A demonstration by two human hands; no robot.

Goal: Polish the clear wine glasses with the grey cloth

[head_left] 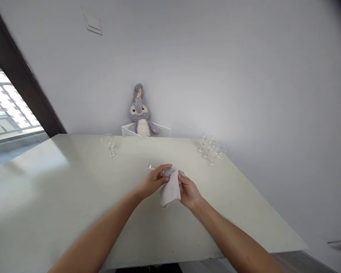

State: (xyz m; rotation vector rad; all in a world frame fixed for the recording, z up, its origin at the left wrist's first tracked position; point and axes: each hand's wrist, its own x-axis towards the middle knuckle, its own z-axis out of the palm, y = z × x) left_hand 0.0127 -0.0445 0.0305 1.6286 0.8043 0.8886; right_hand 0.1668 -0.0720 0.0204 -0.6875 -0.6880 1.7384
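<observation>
My left hand (pixel 157 180) is closed around a clear stemmed glass (pixel 150 166), held on its side above the table with the foot pointing left. Its bowl is mostly hidden by my fingers and a pale cloth (pixel 171 190). On the right, my right hand (pixel 189 190) grips that cloth at the mouth of the glass. One end of the cloth hangs down between my hands. Whether the cloth reaches inside the bowl I cannot tell.
A single stemmed glass (pixel 110 144) stands at the back left of the white table (pixel 74 212). Several more glasses (pixel 211 148) are grouped at the back right, near the wall. Behind the table, a grey plush toy (pixel 143 117) sits in a white perforated basket (pixel 164 131).
</observation>
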